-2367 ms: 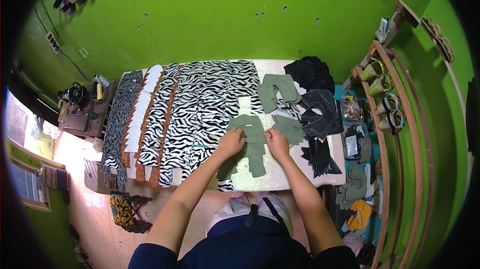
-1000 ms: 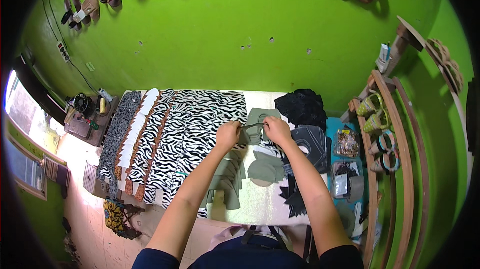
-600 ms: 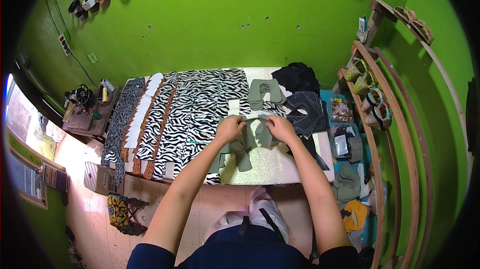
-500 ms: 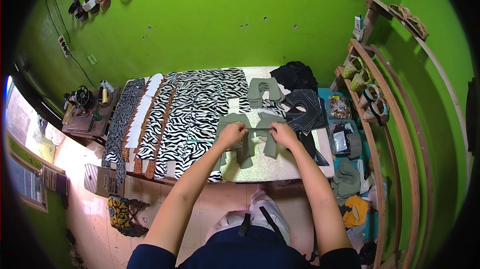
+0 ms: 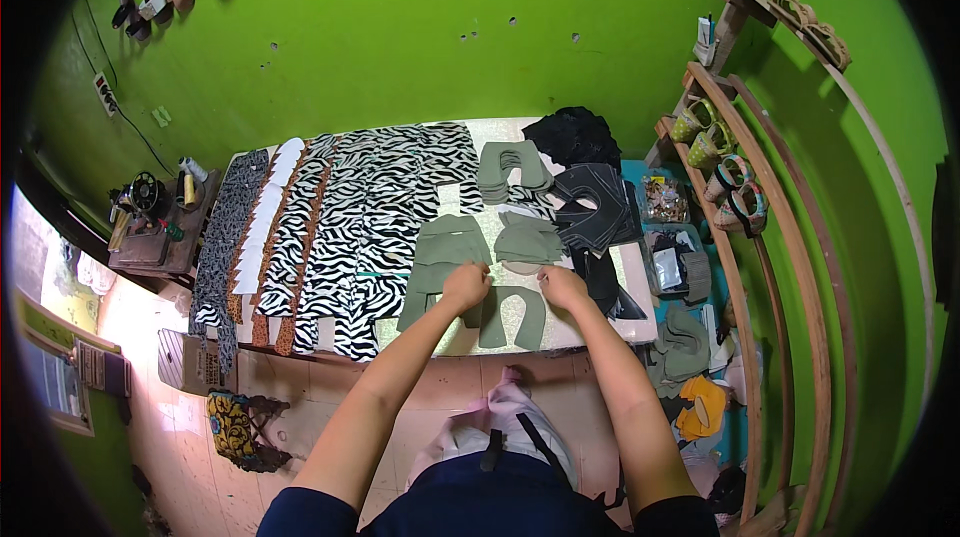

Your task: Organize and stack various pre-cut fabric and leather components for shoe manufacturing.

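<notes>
A grey-green U-shaped cut piece [image 5: 531, 315] lies near the table's front edge, its rounded bend pointing away from me. My left hand [image 5: 466, 287] is closed at the piece's upper left edge, fingers pinched together. At the upper right edge, my right hand [image 5: 563, 289] pinches in the same way. Fingertips are partly hidden, so the exact grip is hard to see. Just beyond my left hand is a stack of grey-green pieces [image 5: 448, 240]; a smaller grey-green stack [image 5: 528, 240] sits beyond my right.
Zebra-print strips [image 5: 345, 227] cover the table's left part. Farther back are stacked grey-green U-shaped pieces [image 5: 511, 169], dark cut pieces [image 5: 597, 207] and black material [image 5: 572, 137]. A wooden rack [image 5: 745, 267] with sandals stands right; a sewing machine [image 5: 150, 202] is at far left.
Both hands have come slightly down toward me with the U-shaped piece, which now lies flatter and opens toward me. The stacks beyond it are more fully visible.
</notes>
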Motion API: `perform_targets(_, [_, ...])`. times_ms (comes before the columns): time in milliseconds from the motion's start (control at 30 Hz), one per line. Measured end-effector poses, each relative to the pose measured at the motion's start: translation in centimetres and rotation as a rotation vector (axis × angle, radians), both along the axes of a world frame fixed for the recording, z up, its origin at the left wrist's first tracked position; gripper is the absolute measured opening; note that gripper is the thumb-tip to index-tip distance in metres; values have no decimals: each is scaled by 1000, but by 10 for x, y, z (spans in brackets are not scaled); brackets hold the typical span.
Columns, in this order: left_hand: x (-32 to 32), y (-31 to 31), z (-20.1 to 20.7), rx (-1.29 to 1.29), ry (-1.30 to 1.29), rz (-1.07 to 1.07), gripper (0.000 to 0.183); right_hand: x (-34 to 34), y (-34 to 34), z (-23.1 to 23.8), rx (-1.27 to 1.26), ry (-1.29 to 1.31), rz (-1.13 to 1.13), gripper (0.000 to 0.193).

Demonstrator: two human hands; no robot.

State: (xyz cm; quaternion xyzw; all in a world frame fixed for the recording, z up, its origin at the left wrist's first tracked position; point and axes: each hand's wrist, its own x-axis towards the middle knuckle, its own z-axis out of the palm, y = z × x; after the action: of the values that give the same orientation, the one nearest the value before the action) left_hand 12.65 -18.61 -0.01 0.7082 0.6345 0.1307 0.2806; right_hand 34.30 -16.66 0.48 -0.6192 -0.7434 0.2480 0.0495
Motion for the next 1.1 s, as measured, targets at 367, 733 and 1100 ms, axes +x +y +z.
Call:
perform_targets(367, [34,54,-3,-164,-72,113,25,-2,52,-19,245,98,-8,13])
perform_targets(733, [50,81,-27,-247,-214,236,38,-9,55,-36,312,134,-44,31])
perform_targets(1100, [50,73,-14,-306,-323,279,53,1,58,-29,267,334,153,18])
